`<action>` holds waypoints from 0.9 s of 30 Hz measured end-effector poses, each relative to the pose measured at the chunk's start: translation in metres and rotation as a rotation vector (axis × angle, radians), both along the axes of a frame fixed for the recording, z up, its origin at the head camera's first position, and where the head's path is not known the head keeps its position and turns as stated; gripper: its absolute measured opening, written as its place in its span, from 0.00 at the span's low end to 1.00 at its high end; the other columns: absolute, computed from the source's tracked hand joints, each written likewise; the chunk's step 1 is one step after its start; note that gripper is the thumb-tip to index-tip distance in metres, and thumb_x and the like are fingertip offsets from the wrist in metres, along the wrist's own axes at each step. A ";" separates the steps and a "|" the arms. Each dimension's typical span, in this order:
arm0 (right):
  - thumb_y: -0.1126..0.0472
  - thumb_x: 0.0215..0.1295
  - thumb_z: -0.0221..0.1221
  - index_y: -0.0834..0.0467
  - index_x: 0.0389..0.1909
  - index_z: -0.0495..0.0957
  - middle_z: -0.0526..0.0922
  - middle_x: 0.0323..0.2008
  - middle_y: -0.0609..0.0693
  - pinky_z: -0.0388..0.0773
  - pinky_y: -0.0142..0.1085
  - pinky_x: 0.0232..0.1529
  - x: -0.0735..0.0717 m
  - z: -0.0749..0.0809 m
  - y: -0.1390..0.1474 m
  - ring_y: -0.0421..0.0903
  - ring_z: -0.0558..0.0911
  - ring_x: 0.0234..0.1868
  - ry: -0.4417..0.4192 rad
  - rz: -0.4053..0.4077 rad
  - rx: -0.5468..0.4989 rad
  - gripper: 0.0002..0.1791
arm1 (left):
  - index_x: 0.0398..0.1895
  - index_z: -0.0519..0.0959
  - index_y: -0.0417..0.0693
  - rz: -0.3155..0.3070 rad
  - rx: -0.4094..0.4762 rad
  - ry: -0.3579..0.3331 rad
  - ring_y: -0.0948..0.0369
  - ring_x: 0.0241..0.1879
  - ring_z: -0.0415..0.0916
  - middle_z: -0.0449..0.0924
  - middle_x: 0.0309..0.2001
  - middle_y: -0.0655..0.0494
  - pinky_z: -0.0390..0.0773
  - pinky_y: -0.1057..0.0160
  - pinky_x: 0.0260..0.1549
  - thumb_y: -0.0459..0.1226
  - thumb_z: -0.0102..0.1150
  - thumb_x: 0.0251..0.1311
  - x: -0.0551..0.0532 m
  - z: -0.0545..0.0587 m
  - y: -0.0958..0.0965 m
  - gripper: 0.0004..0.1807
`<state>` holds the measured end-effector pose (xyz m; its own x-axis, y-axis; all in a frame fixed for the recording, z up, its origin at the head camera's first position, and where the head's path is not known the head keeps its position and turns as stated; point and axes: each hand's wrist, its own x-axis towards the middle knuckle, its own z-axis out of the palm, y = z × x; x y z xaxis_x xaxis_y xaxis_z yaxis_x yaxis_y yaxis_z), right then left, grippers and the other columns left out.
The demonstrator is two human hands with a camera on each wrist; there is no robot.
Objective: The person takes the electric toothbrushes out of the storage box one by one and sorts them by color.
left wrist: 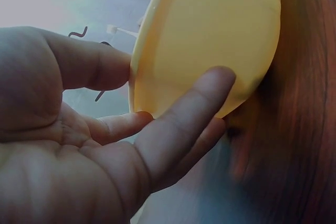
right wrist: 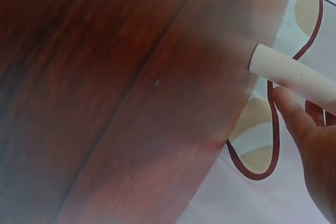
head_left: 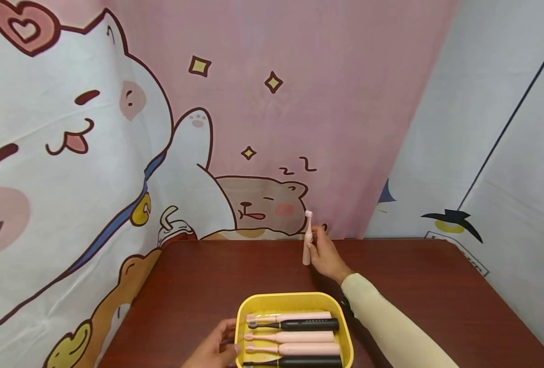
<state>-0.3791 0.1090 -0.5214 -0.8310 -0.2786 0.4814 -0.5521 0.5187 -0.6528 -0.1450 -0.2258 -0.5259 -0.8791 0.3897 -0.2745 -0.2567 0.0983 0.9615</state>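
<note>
Pink toothbrush (head_left: 307,250) is held upright at twelve o'clock from the yellow box (head_left: 290,296), pinched by the right hand's (head_left: 329,258) fingers, the left hand's (head_left: 214,343) fingers gripping the box's nine o'clock side, presumably for steadiness.

Bin (head_left: 294,302) on desk (head_left: 207,276) at 6 o'clock; five brushes (head_left: 308,336) inside. Left hand (head_left: 216,345) at bin's 9. Lone brush (head_left: 306,251) in right hand (head_left: 328,257), beyond bin at 12. Backdrop (head_left: 336,128) behind desk.

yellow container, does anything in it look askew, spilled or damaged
Nothing stands out. In the yellow container, three pink toothbrushes and two black toothbrushes lie roughly parallel, heads all toward the picture's left, with no visible spill or breakage. Its near edge is out of frame.
</note>
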 end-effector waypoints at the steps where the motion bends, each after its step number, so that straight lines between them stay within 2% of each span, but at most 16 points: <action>1: 0.73 0.75 0.57 0.64 0.65 0.64 0.82 0.54 0.64 0.82 0.56 0.58 0.000 0.000 0.000 0.59 0.84 0.55 0.008 0.001 0.004 0.22 | 0.77 0.56 0.31 -0.009 0.002 0.008 0.50 0.57 0.82 0.73 0.67 0.33 0.88 0.49 0.48 0.33 0.57 0.76 -0.002 -0.006 -0.002 0.33; 4: 0.73 0.75 0.57 0.63 0.66 0.63 0.82 0.55 0.64 0.82 0.56 0.58 0.003 0.002 0.001 0.59 0.84 0.55 0.007 0.000 0.016 0.23 | 0.77 0.58 0.34 -0.044 0.011 0.040 0.54 0.56 0.82 0.75 0.66 0.35 0.88 0.51 0.47 0.37 0.60 0.76 -0.009 -0.027 -0.010 0.34; 5: 0.73 0.75 0.58 0.63 0.67 0.62 0.82 0.55 0.64 0.82 0.56 0.58 0.004 0.004 0.002 0.59 0.84 0.56 0.003 -0.002 0.017 0.24 | 0.77 0.58 0.36 -0.051 0.001 0.037 0.55 0.56 0.82 0.75 0.66 0.37 0.88 0.53 0.47 0.39 0.61 0.75 -0.010 -0.030 -0.012 0.34; 7: 0.73 0.74 0.58 0.64 0.68 0.62 0.82 0.55 0.64 0.82 0.56 0.57 0.007 0.007 0.005 0.60 0.84 0.56 0.002 -0.009 0.010 0.26 | 0.76 0.59 0.35 -0.051 -0.011 0.048 0.55 0.56 0.83 0.75 0.66 0.36 0.88 0.53 0.47 0.39 0.61 0.75 -0.010 -0.030 -0.011 0.34; 9: 0.73 0.72 0.60 0.65 0.70 0.62 0.81 0.56 0.66 0.81 0.58 0.57 0.011 0.012 0.009 0.62 0.83 0.56 0.005 -0.025 -0.004 0.28 | 0.76 0.58 0.33 -0.041 -0.030 0.045 0.53 0.56 0.82 0.75 0.66 0.34 0.88 0.53 0.47 0.38 0.60 0.75 -0.007 -0.021 -0.008 0.34; 12: 0.73 0.70 0.62 0.67 0.70 0.62 0.78 0.56 0.68 0.80 0.58 0.57 0.018 0.022 0.016 0.65 0.82 0.57 0.020 -0.058 -0.039 0.31 | 0.76 0.55 0.29 -0.018 -0.055 0.027 0.50 0.57 0.81 0.73 0.66 0.31 0.88 0.51 0.47 0.33 0.56 0.76 -0.001 0.000 0.000 0.33; 15: 0.71 0.69 0.65 0.68 0.70 0.63 0.75 0.54 0.66 0.82 0.54 0.54 0.026 0.033 0.023 0.62 0.81 0.54 0.035 -0.103 -0.063 0.32 | 0.77 0.55 0.29 0.012 -0.081 -0.021 0.48 0.57 0.81 0.72 0.65 0.30 0.88 0.49 0.47 0.29 0.53 0.76 0.001 0.014 0.007 0.32; 19: 0.66 0.67 0.68 0.65 0.67 0.65 0.73 0.47 0.60 0.82 0.40 0.42 0.040 0.050 0.031 0.52 0.78 0.45 0.065 -0.154 -0.086 0.32 | 0.77 0.54 0.29 0.026 -0.130 -0.069 0.49 0.56 0.81 0.72 0.65 0.31 0.88 0.49 0.47 0.28 0.51 0.77 0.000 0.022 0.012 0.31; 21: 0.65 0.64 0.71 0.64 0.64 0.66 0.73 0.44 0.58 0.81 0.34 0.37 0.048 0.056 0.034 0.48 0.76 0.41 0.102 -0.149 -0.089 0.32 | 0.77 0.54 0.29 0.023 -0.148 -0.070 0.49 0.56 0.80 0.72 0.65 0.32 0.88 0.50 0.47 0.27 0.51 0.77 -0.001 0.023 0.012 0.31; 23: 0.65 0.62 0.72 0.62 0.62 0.68 0.73 0.42 0.56 0.79 0.31 0.33 0.058 0.062 0.035 0.45 0.74 0.37 0.149 -0.120 -0.079 0.31 | 0.76 0.54 0.28 0.016 -0.160 -0.063 0.49 0.56 0.80 0.73 0.64 0.32 0.87 0.51 0.47 0.27 0.51 0.77 -0.001 0.024 0.013 0.31; 27: 0.67 0.60 0.73 0.58 0.58 0.71 0.74 0.41 0.53 0.79 0.31 0.28 0.078 0.076 0.032 0.43 0.75 0.35 0.214 -0.002 -0.062 0.28 | 0.76 0.53 0.27 0.012 -0.182 -0.042 0.48 0.56 0.80 0.74 0.63 0.32 0.87 0.51 0.45 0.27 0.51 0.76 0.001 0.025 0.016 0.31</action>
